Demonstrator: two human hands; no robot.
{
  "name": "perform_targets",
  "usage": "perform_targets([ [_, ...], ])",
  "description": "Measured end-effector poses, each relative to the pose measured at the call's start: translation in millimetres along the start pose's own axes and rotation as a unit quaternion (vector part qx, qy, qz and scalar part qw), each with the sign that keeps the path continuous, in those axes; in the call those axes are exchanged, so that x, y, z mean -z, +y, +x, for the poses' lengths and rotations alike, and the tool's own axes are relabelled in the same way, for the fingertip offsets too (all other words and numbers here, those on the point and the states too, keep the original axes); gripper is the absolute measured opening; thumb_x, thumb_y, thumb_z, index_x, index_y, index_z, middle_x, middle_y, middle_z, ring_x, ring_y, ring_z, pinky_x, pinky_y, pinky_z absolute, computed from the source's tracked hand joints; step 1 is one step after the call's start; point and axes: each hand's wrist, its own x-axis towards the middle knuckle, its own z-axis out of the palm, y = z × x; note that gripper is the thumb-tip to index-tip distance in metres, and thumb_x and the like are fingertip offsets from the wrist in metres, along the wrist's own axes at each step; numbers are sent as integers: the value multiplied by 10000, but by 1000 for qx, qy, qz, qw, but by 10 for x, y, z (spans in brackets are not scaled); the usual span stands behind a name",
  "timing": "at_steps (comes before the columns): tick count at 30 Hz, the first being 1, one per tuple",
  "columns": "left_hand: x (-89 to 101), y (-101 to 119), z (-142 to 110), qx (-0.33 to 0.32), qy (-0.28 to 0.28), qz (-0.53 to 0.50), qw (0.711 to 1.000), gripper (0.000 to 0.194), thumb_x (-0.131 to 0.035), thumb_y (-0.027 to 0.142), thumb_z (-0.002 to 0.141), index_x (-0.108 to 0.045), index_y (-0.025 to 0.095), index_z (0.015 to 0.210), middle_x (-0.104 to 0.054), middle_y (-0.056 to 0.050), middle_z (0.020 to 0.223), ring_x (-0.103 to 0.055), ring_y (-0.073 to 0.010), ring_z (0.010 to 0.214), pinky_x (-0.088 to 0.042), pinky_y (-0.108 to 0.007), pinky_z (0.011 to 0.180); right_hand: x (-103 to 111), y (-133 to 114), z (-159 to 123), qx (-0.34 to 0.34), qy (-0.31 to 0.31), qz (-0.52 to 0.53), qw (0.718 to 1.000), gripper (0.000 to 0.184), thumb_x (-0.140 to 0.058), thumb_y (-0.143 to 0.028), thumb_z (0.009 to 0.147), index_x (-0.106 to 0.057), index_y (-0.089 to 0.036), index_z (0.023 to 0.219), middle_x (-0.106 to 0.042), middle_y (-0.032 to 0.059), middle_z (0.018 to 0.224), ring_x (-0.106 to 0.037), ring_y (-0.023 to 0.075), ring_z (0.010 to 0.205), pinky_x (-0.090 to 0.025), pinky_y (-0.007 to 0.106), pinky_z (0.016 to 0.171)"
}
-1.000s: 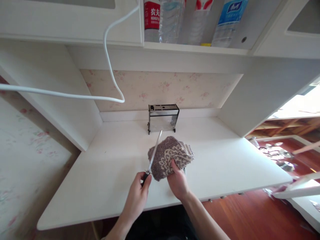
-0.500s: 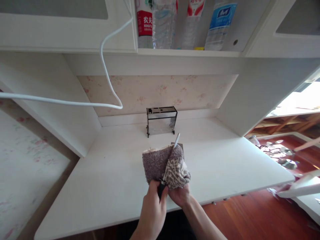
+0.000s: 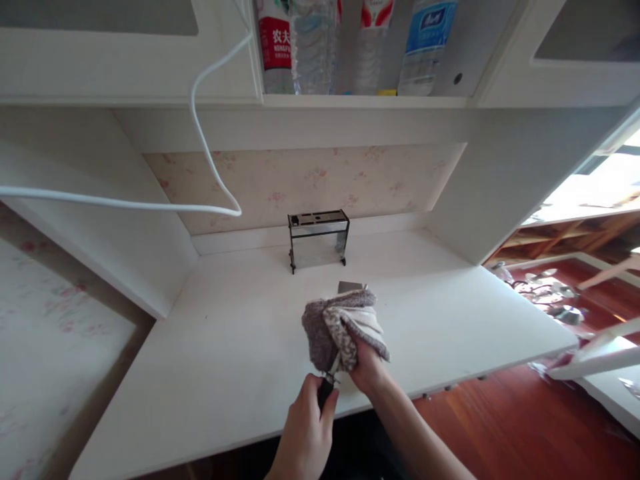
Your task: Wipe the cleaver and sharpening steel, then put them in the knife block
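Observation:
My left hand (image 3: pixel 309 423) is closed around the black handle of a knife (image 3: pixel 326 392). From the handle the blade runs up into a folded brown-and-cream cloth (image 3: pixel 317 333), which hides most of it. My right hand (image 3: pixel 369 368) grips the cloth from the right and presses it about the blade; its fingers are partly covered by the fabric. Behind the cloth, a small grey flat piece (image 3: pixel 350 287) lies on the white tabletop (image 3: pixel 240 360). Farther back stands a knife stand (image 3: pixel 319 240) with a black frame and clear sides.
Plastic bottles (image 3: pixel 313 47) stand on the shelf above the tabletop. A white cable (image 3: pixel 200 127) hangs down in front at the upper left. White side panels (image 3: pixel 500 167) bound the desk. Beyond its right edge, pots and lids (image 3: pixel 565 310) sit on the floor.
The right hand and cloth have moved and refolded around the blade. The blade tip that stuck out above the cloth is now covered. More metal shows near the handle.

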Motion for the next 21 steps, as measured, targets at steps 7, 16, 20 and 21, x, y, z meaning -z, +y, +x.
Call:
perform_targets([
  [7,145,83,-111,19,-46,-43,998,213,-441,401,914,-520,203,907,-648,-82,890,-615,-204,824,-440,-291,736,147,-428,371,41,20,29,999,198,-668,-307,755,-658,-241,941,-726,28,898,-671,234,943,-554,400,846],
  [16,419,68,-153,156,-100,-306,934,416,-527,568,829,-555,155,788,-513,20,606,-429,-64,350,-264,-196,350,454,-850,459,85,54,59,993,309,-554,-400,839,-615,-275,1115,-674,1,1122,-580,195,1130,-444,428,1014],
  [20,527,69,-136,194,-62,-474,857,401,-561,553,822,-566,155,867,-487,40,588,-408,-53,348,-289,-179,341,571,-774,368,41,49,86,994,298,-553,-424,837,-631,-297,1095,-667,-9,1145,-541,203,1179,-399,460,1039],
  [21,549,77,-125,199,-59,-508,836,396,-576,543,817,-576,154,885,-482,43,585,-401,-48,344,-284,-174,336,575,-727,334,28,42,87,995,292,-559,-428,829,-640,-298,1078,-669,-7,1140,-537,207,1183,-395,463,1038],
])
